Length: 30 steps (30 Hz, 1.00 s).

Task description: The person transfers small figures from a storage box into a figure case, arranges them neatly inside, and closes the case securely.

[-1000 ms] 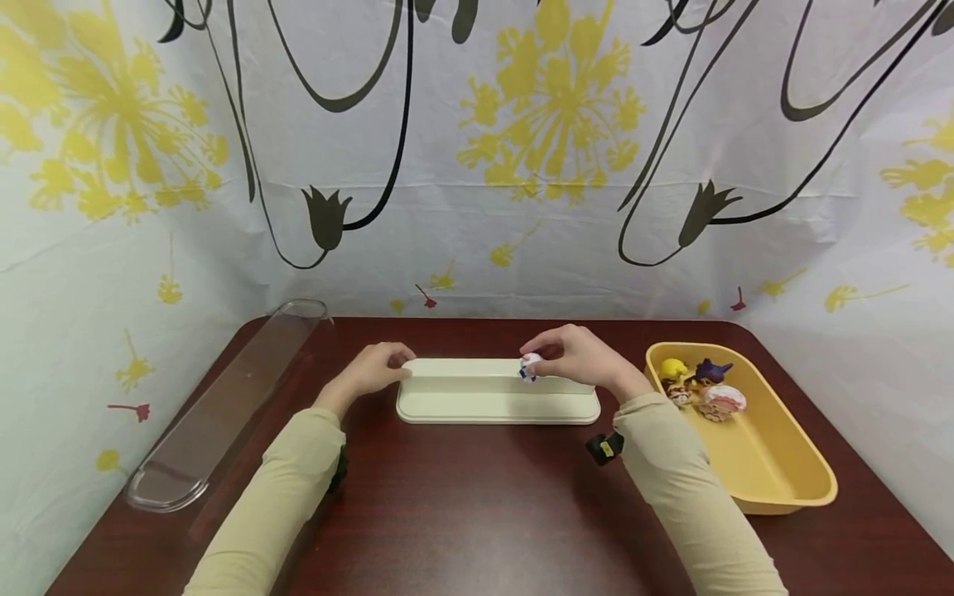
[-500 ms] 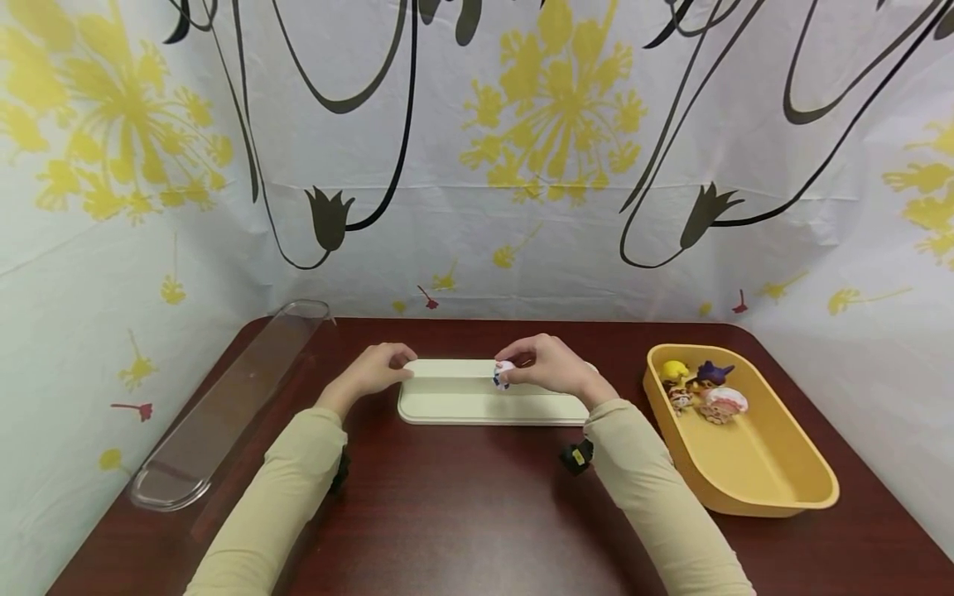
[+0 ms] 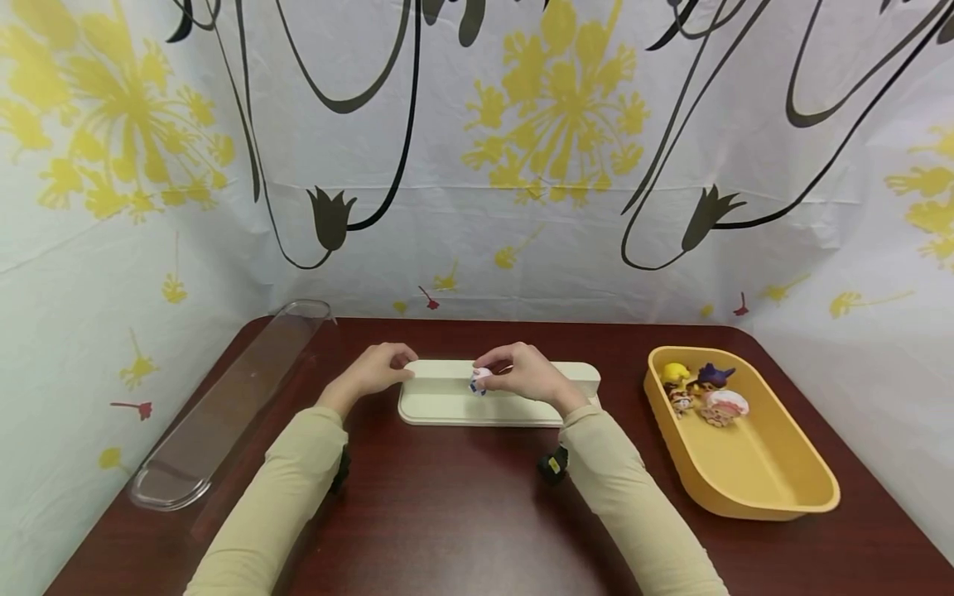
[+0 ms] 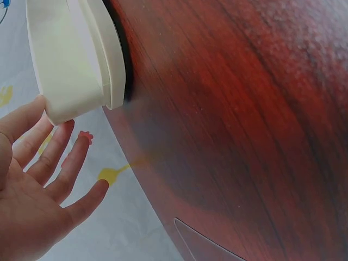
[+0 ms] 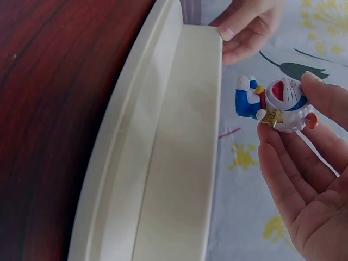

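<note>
A cream two-level display stand [image 3: 440, 406] lies lengthwise across the table. At its left end, my left hand [image 3: 370, 369] holds the raised back corner, thumb in front and fingertips at the edge in the left wrist view. My right hand [image 3: 527, 378] pinches a small blue-and-white cat figurine [image 5: 285, 106] between thumb and fingers, above the left-middle part of the stand. The figurine has a red mouth, a white fluffy outer part and a gold star, and appears on its side in the right wrist view. Seen from the head, fingers partly cover it.
On the right stands a yellow tray [image 3: 760, 463] with several small figurines [image 3: 704, 389] grouped at its far end. A long clear plastic cover [image 3: 231, 406] lies along the table's left side. Patterned cloth [image 3: 447, 215] hangs behind the dark red-brown table [image 3: 447, 513].
My right hand has carried the figurine leftward along the stand, from its right part to left of its middle. The left hand keeps its place at the corner.
</note>
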{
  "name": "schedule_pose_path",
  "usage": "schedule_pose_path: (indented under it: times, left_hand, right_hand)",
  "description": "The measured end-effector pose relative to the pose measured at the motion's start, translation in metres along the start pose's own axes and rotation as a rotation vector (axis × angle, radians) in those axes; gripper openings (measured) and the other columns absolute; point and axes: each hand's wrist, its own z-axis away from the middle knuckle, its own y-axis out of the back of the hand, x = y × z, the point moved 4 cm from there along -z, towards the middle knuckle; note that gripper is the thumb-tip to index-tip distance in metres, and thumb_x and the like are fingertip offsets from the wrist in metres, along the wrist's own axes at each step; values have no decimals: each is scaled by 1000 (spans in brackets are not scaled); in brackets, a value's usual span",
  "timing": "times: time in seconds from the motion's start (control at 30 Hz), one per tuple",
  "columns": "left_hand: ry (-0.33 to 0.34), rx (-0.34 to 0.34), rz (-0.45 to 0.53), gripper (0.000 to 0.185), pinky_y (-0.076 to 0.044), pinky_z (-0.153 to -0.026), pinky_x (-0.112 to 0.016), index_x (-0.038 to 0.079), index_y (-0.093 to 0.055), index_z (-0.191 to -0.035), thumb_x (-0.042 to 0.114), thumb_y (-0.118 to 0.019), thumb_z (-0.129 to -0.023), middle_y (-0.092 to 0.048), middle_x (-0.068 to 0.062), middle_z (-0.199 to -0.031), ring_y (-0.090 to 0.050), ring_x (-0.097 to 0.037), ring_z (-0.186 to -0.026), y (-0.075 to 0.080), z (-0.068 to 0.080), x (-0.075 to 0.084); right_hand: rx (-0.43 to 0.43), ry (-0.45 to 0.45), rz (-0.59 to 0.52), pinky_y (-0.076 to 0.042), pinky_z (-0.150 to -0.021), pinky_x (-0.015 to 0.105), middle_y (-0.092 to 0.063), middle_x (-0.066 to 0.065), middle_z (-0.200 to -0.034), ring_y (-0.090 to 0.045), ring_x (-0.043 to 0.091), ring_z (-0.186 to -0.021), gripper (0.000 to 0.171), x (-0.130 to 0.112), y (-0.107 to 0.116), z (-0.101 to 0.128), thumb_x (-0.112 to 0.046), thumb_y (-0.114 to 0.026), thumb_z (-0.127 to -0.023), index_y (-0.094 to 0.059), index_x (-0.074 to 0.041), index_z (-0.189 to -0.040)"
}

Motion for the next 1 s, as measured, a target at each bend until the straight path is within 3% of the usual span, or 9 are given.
schedule_pose_path:
  times: [0.4,0.7,1.0]
  left_hand:
    - [-6,7,-1,24,-42,-77,-38,2,-60,-104,12,-62,-82,-59,-8,-93,-54,-23,-89,0,0,0]
    - [-15,8,4,24,-42,-76,-37,2,-60,-104,12,-62,-82,-59,-8,-91,-54,-22,-87,-1,-1,-1]
    - [-8,-7,14,25,-42,-78,-38,2,-59,-105,12,-61,-83,-59,-8,-94,-54,-23,-89,0,0,0]
  right_hand:
    - [-3,-4,10,-45,-66,24,-64,-5,-84,-57,9,-76,25,-3,-22,-11,-16,-72,-74,-67,-8,-97]
    - [4,-4,-46,-44,-66,24,-63,-4,-81,-56,9,-74,19,-3,-38,-15,-15,-72,-74,-67,-9,-92]
    - [22,72,-126,-45,-72,31,-63,15,-86,-59,26,-81,18,-33,-41,-7,0,-66,-77,-63,6,-94]
